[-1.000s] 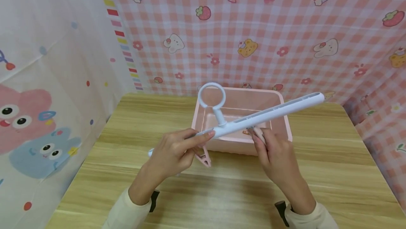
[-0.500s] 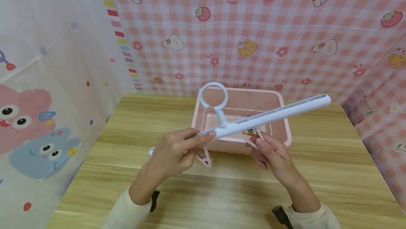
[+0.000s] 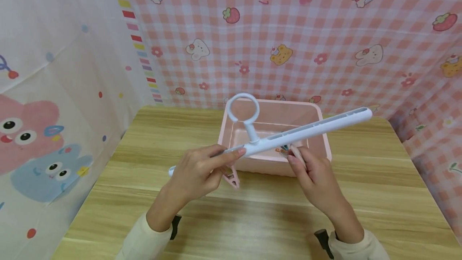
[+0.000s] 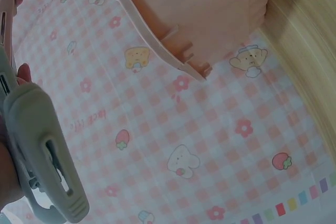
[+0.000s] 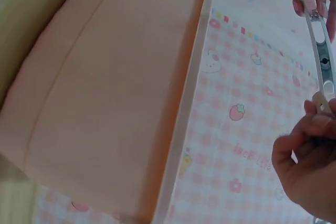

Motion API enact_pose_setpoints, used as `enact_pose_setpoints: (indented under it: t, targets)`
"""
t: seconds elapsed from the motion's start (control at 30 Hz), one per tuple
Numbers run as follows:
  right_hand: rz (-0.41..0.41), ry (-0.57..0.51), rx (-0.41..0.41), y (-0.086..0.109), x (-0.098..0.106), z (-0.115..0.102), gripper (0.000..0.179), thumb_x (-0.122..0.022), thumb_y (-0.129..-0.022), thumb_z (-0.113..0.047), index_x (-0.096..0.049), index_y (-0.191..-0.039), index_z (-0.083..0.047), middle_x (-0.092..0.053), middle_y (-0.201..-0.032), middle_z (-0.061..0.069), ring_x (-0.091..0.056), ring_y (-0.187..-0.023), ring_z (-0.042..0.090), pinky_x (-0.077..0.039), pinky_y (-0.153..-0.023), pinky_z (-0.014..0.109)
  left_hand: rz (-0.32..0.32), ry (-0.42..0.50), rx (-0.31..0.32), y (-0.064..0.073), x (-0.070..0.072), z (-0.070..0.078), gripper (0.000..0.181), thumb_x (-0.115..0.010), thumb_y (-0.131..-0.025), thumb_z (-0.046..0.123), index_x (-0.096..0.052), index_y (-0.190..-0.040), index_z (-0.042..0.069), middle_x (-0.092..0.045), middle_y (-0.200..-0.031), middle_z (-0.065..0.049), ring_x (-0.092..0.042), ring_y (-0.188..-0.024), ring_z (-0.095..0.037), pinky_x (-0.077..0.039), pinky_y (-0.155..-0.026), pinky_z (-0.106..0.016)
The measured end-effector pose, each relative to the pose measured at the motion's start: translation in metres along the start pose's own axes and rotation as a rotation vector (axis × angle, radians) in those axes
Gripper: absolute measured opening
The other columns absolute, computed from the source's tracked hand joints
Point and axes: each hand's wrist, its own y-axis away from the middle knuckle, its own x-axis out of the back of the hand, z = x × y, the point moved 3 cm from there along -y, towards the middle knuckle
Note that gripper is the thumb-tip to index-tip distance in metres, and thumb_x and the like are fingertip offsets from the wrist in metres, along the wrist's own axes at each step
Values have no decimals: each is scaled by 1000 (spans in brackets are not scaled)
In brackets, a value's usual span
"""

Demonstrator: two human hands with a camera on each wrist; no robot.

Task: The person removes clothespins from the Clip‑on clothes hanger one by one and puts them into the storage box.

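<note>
My left hand [image 3: 198,172] grips a pale blue hanger bar [image 3: 306,132] with a ring-shaped hook [image 3: 258,111] on top. The bar slants up to the right above the box. Below the left fingers hangs a pink clip [image 3: 232,180]. My right hand [image 3: 317,176] pinches a pale clip [image 3: 297,155] just under the bar. In the right wrist view that clip [image 5: 321,102] meets the bar's underside [image 5: 324,59]; whether it is fastened, I cannot tell. A slotted greyish end piece [image 4: 47,150] looms close in the left wrist view.
Behind the bar stands a pink plastic box [image 3: 328,148] on the wooden table [image 3: 252,220]. A small orange and dark item inside it is mostly hidden. A checked cloth [image 3: 234,63] hangs behind, and a printed white cloth [image 3: 72,91] on the left.
The right hand drew the clip a little down from the bar with its legs spread, then brought it back up against the underside. The left hand stays put; the bar shifts slightly.
</note>
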Motion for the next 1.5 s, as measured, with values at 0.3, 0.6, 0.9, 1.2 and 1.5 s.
enact_pose_setpoints:
  t: [0.3,0.6,0.9,1.2,1.5]
  targets:
    - [119,397,181,-3,2,-4,52,-38,-108,-44,-63,-95,0,-45,-57,-2,-39,-51,7,-33,-46,24,0,4,-2,0,-1,0,57,-61,-76,-11,-71,-124,17,-62,-69,4,-47,-52,-1,-27,-49,-12]
    - [-149,-498,-76,0,0,1,29,-38,-104,7,-64,-106,-6,-35,-56,2,-30,-46,8,-28,-41,19,4,-2,-10,-1,0,1,61,-57,-73,-12,-71,-124,17,-65,-71,4,-53,-53,-2,-30,-48,-12]
    - [-289,-877,-46,-3,-3,2,49,-19,-104,9,-62,-116,-12,-29,-55,5,-26,-42,17,-26,-40,21,6,-6,-18,-4,1,3,60,-56,-73,-13,-71,-124,17,-65,-72,3,-54,-54,-2,-30,-48,-12]
    - [16,-28,-26,0,2,-2,13,-54,-103,-7,-65,-100,-1,-40,-59,-4,-32,-53,-3,-29,-44,16,-10,-24,-9,-3,1,2,61,-56,-73,-13,-70,-125,17,-64,-71,4,-54,-53,-2,-28,-49,-12]
    - [152,475,137,0,3,-3,57,-35,-109,-47,-61,-92,0,-42,-53,-1,-38,-47,13,-31,-44,29,-25,-44,-2,-2,-1,1,60,-58,-74,-12,-72,-124,18,-60,-68,3,-46,-51,-2,-23,-50,-12]
